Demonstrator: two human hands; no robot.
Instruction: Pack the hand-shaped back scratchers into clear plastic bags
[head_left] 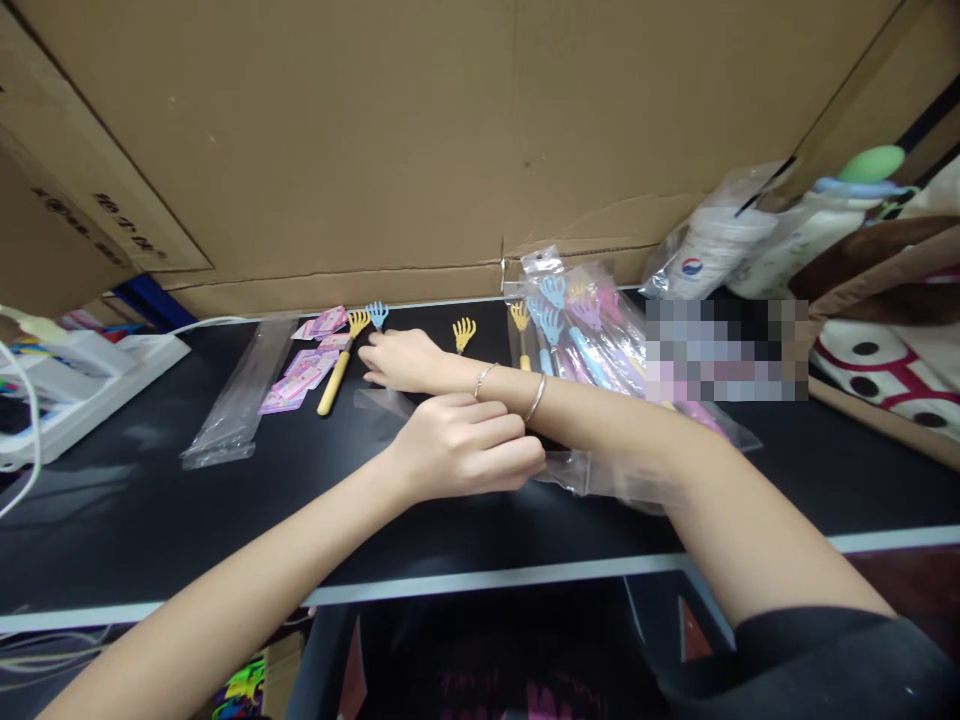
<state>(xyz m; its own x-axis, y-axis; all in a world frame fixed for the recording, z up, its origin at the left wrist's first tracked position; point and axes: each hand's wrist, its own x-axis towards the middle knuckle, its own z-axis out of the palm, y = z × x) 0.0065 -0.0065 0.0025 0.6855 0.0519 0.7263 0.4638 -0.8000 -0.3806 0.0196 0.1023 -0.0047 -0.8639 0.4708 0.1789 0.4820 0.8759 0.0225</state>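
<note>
My right hand [405, 360] crosses over my left and lies, fingers apart, at a blue back scratcher [377, 316], hiding its handle. My left hand [469, 447] is closed under my right wrist. From its fingertips a clear plastic bag [600, 478] spreads to the right. A yellow back scratcher [464, 333] shows its claw behind my right wrist; the rest is covered. Left of my right hand lies another yellow back scratcher [335, 383], beside pink printed cards [300, 377]. Several bagged back scratchers [589, 345] in blue, yellow, pink and purple are piled on the right.
Clear plastic sleeves [244, 400] lie on the black table [225, 530] at left, by a white power strip [97, 400]. A lidded cup [705, 250] in plastic and a bottle [832, 220] stand at back right. A cardboard wall [360, 140] closes the back.
</note>
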